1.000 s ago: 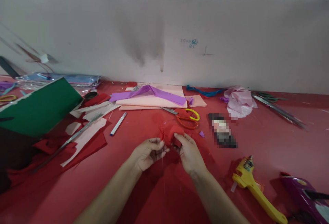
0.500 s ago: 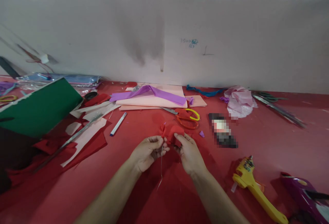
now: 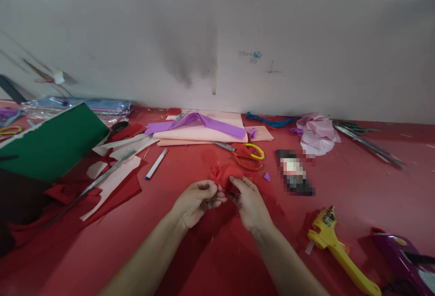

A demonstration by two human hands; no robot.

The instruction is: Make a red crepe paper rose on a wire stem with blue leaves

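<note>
Between both hands (image 3: 224,198), red fabric (image 3: 227,173)

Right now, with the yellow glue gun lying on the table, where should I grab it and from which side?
Take the yellow glue gun by its long handle, the part nearest you, coming from above. It lies flat on the red table with the nozzle pointing away, and the handle looks free of clutter, so your fingers should close across it easily.

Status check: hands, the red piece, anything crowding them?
Left hand pinched shut beside red fabric bundle. Right hand grips the bundle, held just above the red table. Scissors lie close behind it, apart; glue gun off right.
</note>
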